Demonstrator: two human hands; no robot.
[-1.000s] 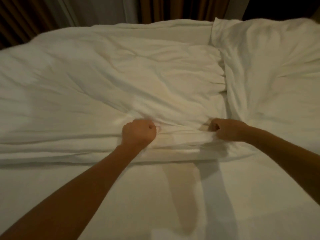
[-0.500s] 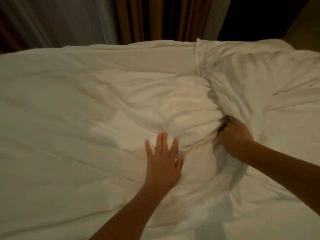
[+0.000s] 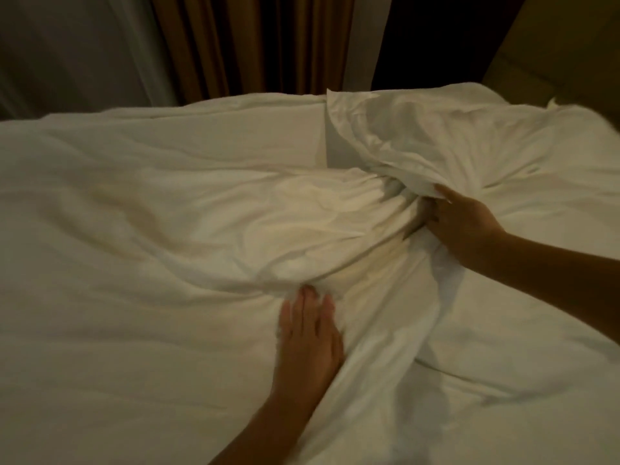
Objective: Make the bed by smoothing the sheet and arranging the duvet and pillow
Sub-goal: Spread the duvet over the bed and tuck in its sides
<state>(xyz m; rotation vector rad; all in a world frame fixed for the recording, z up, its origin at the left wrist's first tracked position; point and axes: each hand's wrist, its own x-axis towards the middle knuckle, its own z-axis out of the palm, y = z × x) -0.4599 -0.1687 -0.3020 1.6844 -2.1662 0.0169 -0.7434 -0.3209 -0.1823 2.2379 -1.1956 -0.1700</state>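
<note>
A white duvet (image 3: 151,236) covers most of the bed and is bunched into folds near the middle. My left hand (image 3: 308,340) lies flat on it with straight fingers, pressing just below the bunch. My right hand (image 3: 463,226) digs its curled fingers into the gathered duvet fabric where it meets a rumpled white pillow (image 3: 469,146) at the right. One fold of the pillow hangs over my right fingertips. A flat strip of white sheet (image 3: 261,129) shows along the far side of the bed.
Brown curtains (image 3: 261,45) and a pale sheer curtain (image 3: 73,52) hang behind the bed's far edge. A dark gap and a tan wall (image 3: 553,38) stand at the back right. The light is dim.
My left hand let go of the duvet edge and now lies flat on it. My right hand moved up to the bunch by the pillow. The view tilted up toward the curtains.
</note>
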